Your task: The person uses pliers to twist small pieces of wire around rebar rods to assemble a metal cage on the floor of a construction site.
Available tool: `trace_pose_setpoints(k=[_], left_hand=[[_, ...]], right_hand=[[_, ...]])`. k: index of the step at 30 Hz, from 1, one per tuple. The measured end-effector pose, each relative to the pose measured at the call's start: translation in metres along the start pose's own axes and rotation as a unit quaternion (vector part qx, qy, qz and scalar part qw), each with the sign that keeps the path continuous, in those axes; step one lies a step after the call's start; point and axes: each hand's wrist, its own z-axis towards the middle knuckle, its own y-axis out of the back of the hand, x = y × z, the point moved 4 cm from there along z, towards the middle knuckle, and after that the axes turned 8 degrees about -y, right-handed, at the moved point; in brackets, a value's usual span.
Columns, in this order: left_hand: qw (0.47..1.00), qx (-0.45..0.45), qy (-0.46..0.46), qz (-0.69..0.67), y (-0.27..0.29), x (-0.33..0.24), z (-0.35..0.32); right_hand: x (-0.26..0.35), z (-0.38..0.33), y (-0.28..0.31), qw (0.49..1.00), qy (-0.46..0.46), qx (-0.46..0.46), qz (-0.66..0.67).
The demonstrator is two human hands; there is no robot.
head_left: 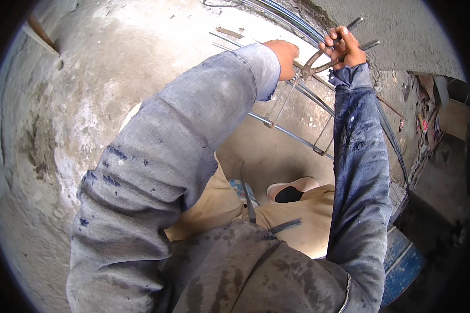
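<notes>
Right hand (344, 49) squeezes pincers (318, 60) at rebar cage (292, 135).

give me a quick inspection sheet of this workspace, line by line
surface: bare grey concrete floor, stained and dusty
job's things: rebar cage of long bars and stirrups; pincers with jaws at a bar crossing
clutter: wooden stick at upper left; mixed debris at right; blue container at lower right
grippers: right hand grips the pincers' handles; left hand rests on the cage beside the jaws
cables: nothing seen
surroundings: concrete wall above the cage; person's sandalled foot below it
</notes>
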Motion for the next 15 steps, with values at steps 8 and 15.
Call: trace_pose_setpoints(k=[8, 15], left_hand=[[0.99, -0.025, 0.012, -0.14, -0.023, 0.011, 0.044], [0.975, -0.074, 0.074, -0.198, -0.045, 0.016, 0.08]], right_hand=[[-0.005, 0.015, -0.002, 0.991, -0.042, 0.086, 0.092], [-0.01, 0.024, -0.007, 0.981, -0.079, 0.09, 0.152]])
